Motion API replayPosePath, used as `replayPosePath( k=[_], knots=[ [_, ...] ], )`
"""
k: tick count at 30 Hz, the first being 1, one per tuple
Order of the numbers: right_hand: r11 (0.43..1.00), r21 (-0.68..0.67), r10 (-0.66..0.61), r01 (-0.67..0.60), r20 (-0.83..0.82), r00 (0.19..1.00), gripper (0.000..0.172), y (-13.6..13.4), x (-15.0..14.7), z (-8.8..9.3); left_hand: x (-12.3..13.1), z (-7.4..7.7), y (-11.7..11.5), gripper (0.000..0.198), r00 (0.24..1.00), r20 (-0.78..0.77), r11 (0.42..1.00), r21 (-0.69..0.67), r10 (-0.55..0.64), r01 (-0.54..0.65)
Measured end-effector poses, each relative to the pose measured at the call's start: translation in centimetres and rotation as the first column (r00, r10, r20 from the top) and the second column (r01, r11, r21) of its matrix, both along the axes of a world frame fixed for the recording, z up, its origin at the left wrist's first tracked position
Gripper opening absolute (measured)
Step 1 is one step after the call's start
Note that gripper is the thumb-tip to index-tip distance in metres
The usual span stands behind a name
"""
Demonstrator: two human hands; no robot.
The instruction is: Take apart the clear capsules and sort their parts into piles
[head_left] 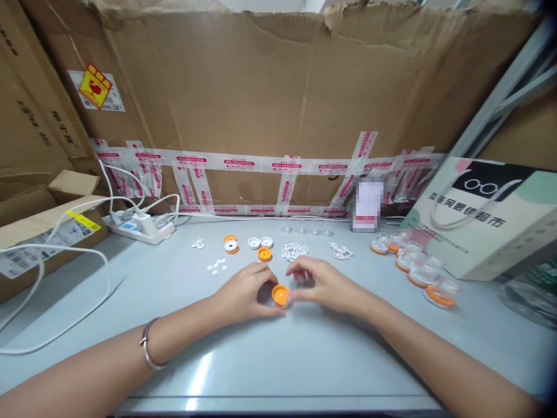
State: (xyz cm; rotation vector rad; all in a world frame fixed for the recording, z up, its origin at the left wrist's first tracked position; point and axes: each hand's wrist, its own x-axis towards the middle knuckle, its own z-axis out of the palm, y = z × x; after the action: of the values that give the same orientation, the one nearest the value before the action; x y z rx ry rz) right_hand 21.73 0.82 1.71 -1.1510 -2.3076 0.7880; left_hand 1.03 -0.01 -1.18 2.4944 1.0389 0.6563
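Observation:
My left hand (243, 293) and my right hand (324, 284) meet at the middle of the grey table (270, 360). Both pinch a small round orange cap (281, 294) between their fingertips, just above the tabletop. The left wrist wears a thin metal bracelet (148, 348). Right behind the hands lie another orange cap (264, 253), two white round caps (260, 242), an orange-and-white cap (231, 246) and small white discs (216, 266). White lattice-like pieces (294, 251) lie behind my right hand.
A row of clear-topped orange assembled pieces (420, 273) runs along the right. A printed paper bag (487, 220) stands at the far right. A white power strip (139, 227) with cables sits at the back left beside a cardboard box (43, 232). Taped cardboard walls (278, 116) surround the table.

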Motion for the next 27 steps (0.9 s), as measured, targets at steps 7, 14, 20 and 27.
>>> replayPosePath(
  k=[7, 14, 20, 27],
  knots=[
    [0.997, -0.051, 0.052, -0.053, -0.033, 0.998, 0.041, -0.6, -1.3, -1.9, 0.2, -0.3, 0.1, 0.033, 0.997, 0.081, 0.997, -0.076, -0.009, 0.015],
    [0.989, 0.008, 0.146, -0.146, -0.077, 0.986, 0.030, -0.4, -0.9, -2.0, 0.0, 0.0, 0.2, 0.024, 0.996, 0.057, 0.996, -0.052, -0.065, 0.068],
    [0.990, 0.050, 0.142, -0.136, -0.155, 0.978, 0.024, -0.3, -0.5, -0.8, -0.4, 0.2, 0.4, 0.027, 0.992, 0.052, 0.992, -0.046, -0.119, 0.121],
    [0.993, 0.065, -0.086, 0.097, -0.154, 0.984, 0.029, 1.8, -0.8, -1.6, -1.1, 0.8, 0.4, 0.025, 0.974, -0.038, 0.971, -0.101, -0.222, 0.218]
  ],
)
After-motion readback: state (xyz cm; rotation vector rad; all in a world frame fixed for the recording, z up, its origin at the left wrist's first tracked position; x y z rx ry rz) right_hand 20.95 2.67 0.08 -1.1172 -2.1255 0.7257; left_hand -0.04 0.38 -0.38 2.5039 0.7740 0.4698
